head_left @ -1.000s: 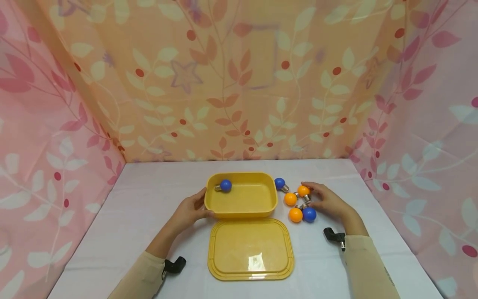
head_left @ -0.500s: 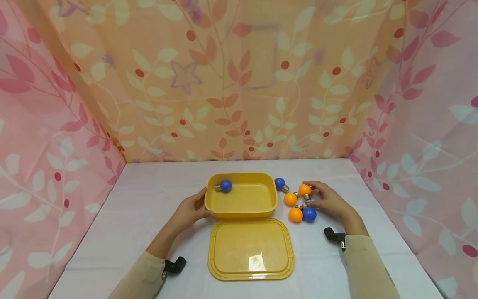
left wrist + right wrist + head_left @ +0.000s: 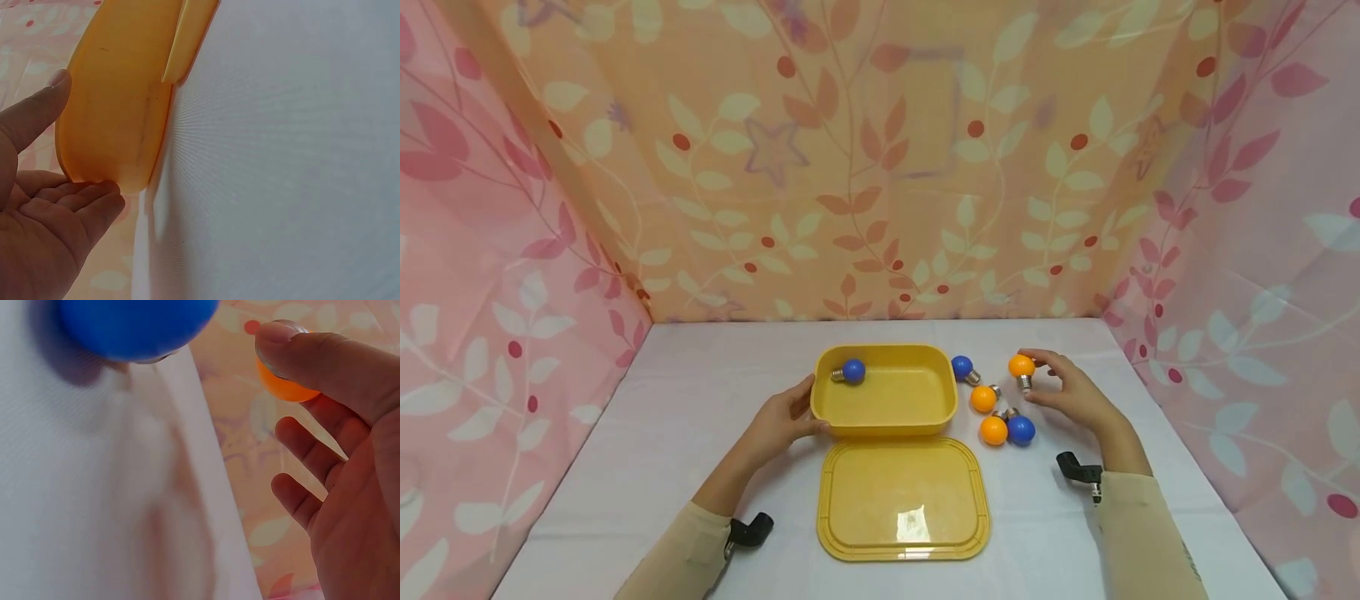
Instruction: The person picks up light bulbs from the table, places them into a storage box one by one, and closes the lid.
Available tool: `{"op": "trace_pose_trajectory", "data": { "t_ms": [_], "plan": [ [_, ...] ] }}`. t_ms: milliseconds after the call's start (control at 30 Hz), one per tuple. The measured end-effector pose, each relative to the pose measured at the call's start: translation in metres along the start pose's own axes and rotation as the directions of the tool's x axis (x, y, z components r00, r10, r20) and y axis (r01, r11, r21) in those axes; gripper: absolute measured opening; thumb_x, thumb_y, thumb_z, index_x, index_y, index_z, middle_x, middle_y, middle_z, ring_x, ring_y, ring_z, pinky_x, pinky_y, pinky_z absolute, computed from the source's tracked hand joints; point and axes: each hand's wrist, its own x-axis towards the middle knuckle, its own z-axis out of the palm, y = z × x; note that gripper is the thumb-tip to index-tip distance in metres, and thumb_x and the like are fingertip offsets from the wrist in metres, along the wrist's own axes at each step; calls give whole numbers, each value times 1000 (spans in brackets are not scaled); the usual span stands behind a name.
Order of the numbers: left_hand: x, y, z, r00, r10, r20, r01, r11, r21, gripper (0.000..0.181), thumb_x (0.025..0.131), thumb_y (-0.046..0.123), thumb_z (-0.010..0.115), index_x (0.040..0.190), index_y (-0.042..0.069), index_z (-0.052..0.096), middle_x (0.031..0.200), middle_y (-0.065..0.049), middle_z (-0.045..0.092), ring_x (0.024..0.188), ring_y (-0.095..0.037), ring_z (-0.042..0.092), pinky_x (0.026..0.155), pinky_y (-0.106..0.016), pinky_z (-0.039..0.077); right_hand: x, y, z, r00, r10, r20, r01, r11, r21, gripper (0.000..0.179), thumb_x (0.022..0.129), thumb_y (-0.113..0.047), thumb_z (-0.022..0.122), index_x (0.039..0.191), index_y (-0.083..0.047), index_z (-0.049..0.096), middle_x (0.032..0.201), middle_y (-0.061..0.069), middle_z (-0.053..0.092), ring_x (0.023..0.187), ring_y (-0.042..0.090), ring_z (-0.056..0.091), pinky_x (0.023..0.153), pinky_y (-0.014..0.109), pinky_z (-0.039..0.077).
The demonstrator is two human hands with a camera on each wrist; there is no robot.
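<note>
My left hand [image 3: 781, 422] holds the left end of an open yellow plastic box [image 3: 891, 431]. In the left wrist view, the thumb lies at the box's front wall near the rim, and the fingers bear on its end. One blue light bulb [image 3: 853, 372] lies inside the box. Right of the box, my right hand [image 3: 1071, 392] pinches an orange light bulb [image 3: 1021, 366] between thumb and fingers, its metal base pointing down. In the right wrist view the thumb covers much of that bulb; two other fingers stand away from it.
Near the right hand lie two orange bulbs [image 3: 983, 399] and two blue bulbs [image 3: 1021, 430] on the white tablecloth [image 3: 700, 367]. A yellow lid [image 3: 902, 500] lies flat in front of the box. Patterned curtains [image 3: 865, 167] stand behind and at both sides.
My right hand has taken the orange bulb out of the group, moving it away from me and slightly right, base down. The left hand and the box stay in place.
</note>
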Motion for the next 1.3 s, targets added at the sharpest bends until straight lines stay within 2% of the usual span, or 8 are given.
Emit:
{"op": "trace_pose_trajectory", "data": {
  "t_ms": [300,467,667,833,967,1167,1300],
  "plan": [
    [0,1,0,1000,-22,3,22,1000,-2,101,86,26,85,163,10,22,166,-6,34,150,-23,38,116,-38,40,-6,-21,-9,998,-61,-24,60,998,-13,75,88,-35,82,153,-38,45,155,6,45,136,43,39,105,76,39],
    [0,1,0,1000,-21,-1,21,1000,2,101,86,27,85,164,10,22,166,-6,33,150,-24,38,117,-40,40,-7,-34,-12,994,-106,-24,106,994,-24,74,87,-40,83,151,-39,47,155,4,46,137,39,38,106,78,36],
    [2,2,1,1000,-31,-2,31,1000,1,101,85,26,86,163,11,23,166,-5,34,150,-23,38,118,-41,39,-6,-48,-10,983,-185,8,185,983,-5,71,87,-29,84,150,-31,51,154,5,47,140,38,38,110,78,32],
    [4,3,1,999,-32,-5,32,999,14,102,85,27,86,163,11,24,166,-6,34,150,-24,38,117,-41,39,2,-62,-6,964,-259,57,260,966,6,70,87,-19,84,149,-28,53,152,3,50,142,34,39,113,74,31],
    [3,3,0,999,-42,-9,42,999,26,103,84,29,87,163,12,24,165,-5,34,149,-23,39,117,-40,40,10,-79,-5,949,-291,117,295,955,-15,69,88,-22,83,149,-32,52,150,0,51,140,32,42,114,71,34],
    [2,2,0,1000,-28,-6,28,999,19,102,85,29,86,163,10,23,166,-7,34,149,-24,39,117,-40,40,31,-110,-2,910,-361,205,376,926,-37,69,86,-26,85,148,-31,54,143,-4,56,135,25,47,117,63,35],
    [2,1,0,1000,-17,4,17,1000,22,102,85,29,86,163,8,22,165,-11,33,149,-27,38,117,-41,40,45,-128,2,892,-360,273,385,922,-40,69,86,-27,86,147,-32,54,143,-5,57,138,25,46,118,64,33]
  ]
}}
